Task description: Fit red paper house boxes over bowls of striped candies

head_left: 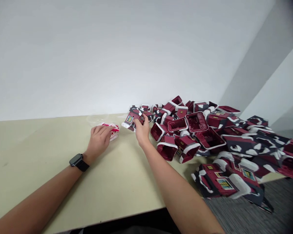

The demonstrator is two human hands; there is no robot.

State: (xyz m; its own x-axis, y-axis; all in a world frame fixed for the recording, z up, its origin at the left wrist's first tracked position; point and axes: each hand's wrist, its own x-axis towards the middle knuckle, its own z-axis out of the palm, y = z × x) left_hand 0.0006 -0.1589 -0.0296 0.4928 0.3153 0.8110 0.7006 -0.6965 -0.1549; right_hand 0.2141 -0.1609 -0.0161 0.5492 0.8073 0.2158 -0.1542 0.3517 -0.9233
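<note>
My right hand (142, 130) reaches to the far edge of the table and grips a small dark-red, black and white printed box piece (132, 119) at the left end of a big pile of similar pieces (205, 133). My left hand (100, 138), with a black watch (78, 161) on its wrist, rests palm down with its fingers on a small clear bag with red and white contents (113, 130). The two hands lie close together, about a hand's width apart.
The pale beige table (39, 156) runs up to a white wall. The pile of dark-red box pieces spreads right, and some hang over the table's right edge (227, 182) above grey carpet (234, 217). A clear plastic piece (97, 118) lies near the wall.
</note>
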